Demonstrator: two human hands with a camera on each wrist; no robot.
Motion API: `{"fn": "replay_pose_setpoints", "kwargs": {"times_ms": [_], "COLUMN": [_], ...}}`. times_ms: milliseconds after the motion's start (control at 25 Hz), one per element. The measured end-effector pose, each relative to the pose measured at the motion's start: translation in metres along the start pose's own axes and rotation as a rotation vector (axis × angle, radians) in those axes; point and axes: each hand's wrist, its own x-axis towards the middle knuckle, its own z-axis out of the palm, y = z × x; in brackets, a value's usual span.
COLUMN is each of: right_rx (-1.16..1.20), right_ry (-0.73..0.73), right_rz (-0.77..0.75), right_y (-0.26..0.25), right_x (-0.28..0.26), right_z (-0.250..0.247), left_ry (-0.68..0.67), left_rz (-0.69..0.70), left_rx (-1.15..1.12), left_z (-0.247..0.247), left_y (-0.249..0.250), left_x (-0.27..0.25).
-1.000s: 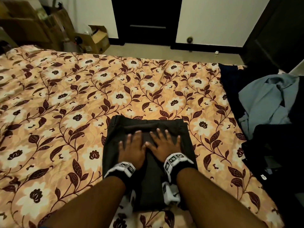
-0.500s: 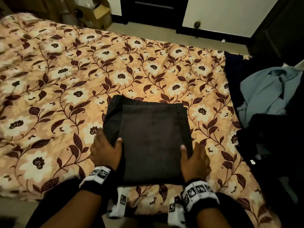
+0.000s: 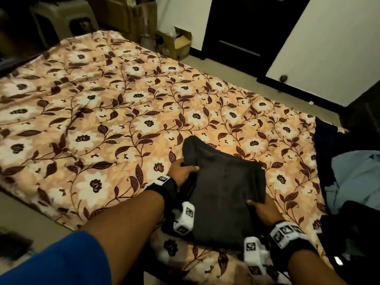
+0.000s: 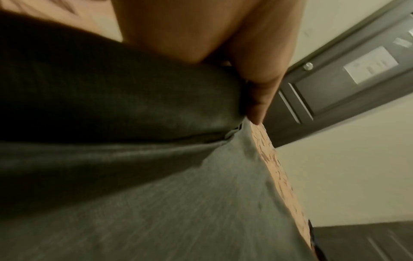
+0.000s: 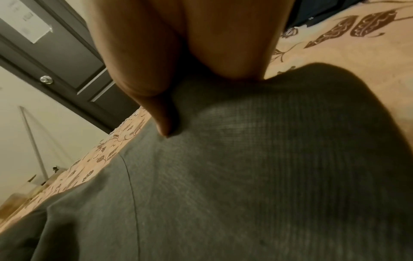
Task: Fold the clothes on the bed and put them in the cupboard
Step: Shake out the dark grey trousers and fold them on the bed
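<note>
Nearby, a clothes pile [image 3: 353, 182] flanks the folded dark garment [image 3: 224, 194] gripped by left hand [image 3: 182, 171] and right hand [image 3: 264, 210].

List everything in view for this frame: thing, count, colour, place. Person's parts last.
folded dark grey fabric garment: 1, dark grey, near edge of the bed, gripped on both sides
floral peach bedspread: 1, peach with cream flowers and maroon leaves, covering the bed
unfolded light blue garment: 1, light blue, right edge of the bed, on the dark pile
pile of dark clothes: count unclear, black or navy, right side of the bed
open cardboard box: 1, brown, on the floor beyond the bed
dark panelled door: 1, near-black, far wall
left hand: 1, grips the garment's left edge
right hand: 1, grips the garment's right near corner
</note>
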Motion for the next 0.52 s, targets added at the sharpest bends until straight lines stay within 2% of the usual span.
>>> {"fn": "replay_pose_setpoints", "kwargs": {"times_ms": [80,120,200,280,360,520], "right_rx": [-0.054,-0.088,-0.112,-0.105,-0.192,-0.388], "right_ry": [-0.042,-0.047,-0.089,-0.151,-0.205,-0.249], "right_rz": [-0.042,-0.068,-0.111,-0.147,-0.231,-0.561], "right_y": [-0.018,-0.027,-0.046,-0.075,-0.107,-0.187], "right_x": [-0.008,-0.014,-0.020,-0.023,-0.018,-0.013], "right_z": [-0.002,-0.005,-0.005,0.000,0.020,0.096], "left_ry": [-0.044,-0.060,-0.030,0.005,0.086,0.326], "left_rz": [-0.062,-0.079,-0.027,0.059,0.157,0.369], "left_rx": [-0.140,-0.142,-0.148,-0.268,-0.385,-0.431], "left_z": [-0.004,-0.004,-0.015,-0.031,-0.068,-0.159], "left_y": [0.004,0.006,0.010,0.017,0.020,0.026], "left_x": [0.009,0.011,0.013,0.007,0.000,-0.016]}}
